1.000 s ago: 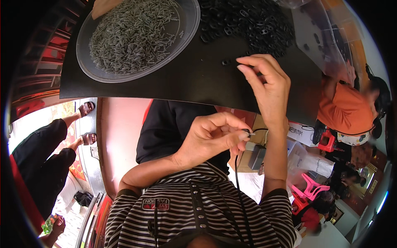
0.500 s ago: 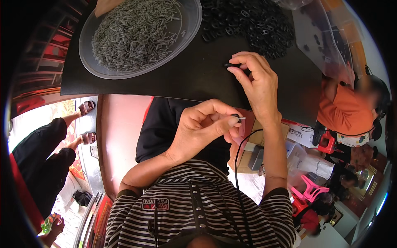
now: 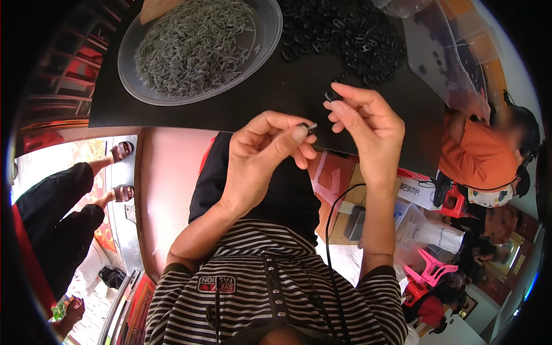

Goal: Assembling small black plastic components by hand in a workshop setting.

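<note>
Between the thumb and fingertips of my left hand (image 3: 253, 155) is a small black plastic piece with a thin metal spring (image 3: 313, 126) sticking out to the right. My right hand (image 3: 372, 129) pinches a small black oval piece (image 3: 330, 96) with a hole in it, just above the table's near edge. The two hands are close together but apart, and so are their pieces. Beyond my right hand lies a heap of black oval pieces (image 3: 368, 49), many with two holes. A shallow clear tray (image 3: 127, 80) at the far left bears a mound of small metal springs (image 3: 187, 52).
The dark table (image 3: 287, 98) ends just beyond my lap. A clear plastic bag (image 3: 431, 46) lies at its right side. A person in orange (image 3: 480, 149) sits to the right. Another person's legs (image 3: 63, 195) show at the left. A black cable (image 3: 329, 230) hangs beside my right forearm.
My left hand has moved up and away from my body, over the table's edge, with its piece and spring. My right hand has shifted slightly right, and its black piece now shows more upright.
</note>
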Motion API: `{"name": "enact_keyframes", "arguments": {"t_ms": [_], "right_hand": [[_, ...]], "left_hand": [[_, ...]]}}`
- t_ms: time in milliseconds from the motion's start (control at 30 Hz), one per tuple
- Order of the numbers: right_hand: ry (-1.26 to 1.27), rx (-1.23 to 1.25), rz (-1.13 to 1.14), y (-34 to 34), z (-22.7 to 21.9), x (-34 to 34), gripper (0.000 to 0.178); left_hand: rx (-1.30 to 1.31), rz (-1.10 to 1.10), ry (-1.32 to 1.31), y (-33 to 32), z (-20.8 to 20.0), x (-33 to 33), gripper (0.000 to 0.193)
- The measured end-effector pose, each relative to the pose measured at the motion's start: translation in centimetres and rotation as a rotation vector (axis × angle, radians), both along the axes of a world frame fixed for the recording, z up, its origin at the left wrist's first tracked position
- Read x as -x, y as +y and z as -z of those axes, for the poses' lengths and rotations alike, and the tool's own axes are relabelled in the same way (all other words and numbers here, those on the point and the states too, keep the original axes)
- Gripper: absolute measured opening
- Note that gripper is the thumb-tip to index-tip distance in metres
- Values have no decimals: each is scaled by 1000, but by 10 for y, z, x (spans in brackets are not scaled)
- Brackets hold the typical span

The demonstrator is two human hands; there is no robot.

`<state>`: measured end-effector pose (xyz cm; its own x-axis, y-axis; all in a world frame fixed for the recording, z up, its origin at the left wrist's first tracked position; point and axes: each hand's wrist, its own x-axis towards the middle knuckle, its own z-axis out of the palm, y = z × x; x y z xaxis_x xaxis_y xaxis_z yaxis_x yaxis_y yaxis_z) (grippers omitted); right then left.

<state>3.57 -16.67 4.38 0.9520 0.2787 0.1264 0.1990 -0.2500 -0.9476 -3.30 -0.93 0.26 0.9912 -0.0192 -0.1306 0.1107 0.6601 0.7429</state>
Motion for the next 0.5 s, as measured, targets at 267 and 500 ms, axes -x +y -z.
{"name": "enact_keyframes", "arguments": {"t_ms": [267, 500], "right_hand": [[232, -219, -26, 3, -5, 7, 25], [146, -181, -16, 4, -4, 14, 24]], "left_hand": [[74, -23, -4, 2, -7, -10, 14], [56, -36, 15, 3, -1, -8, 15]]}}
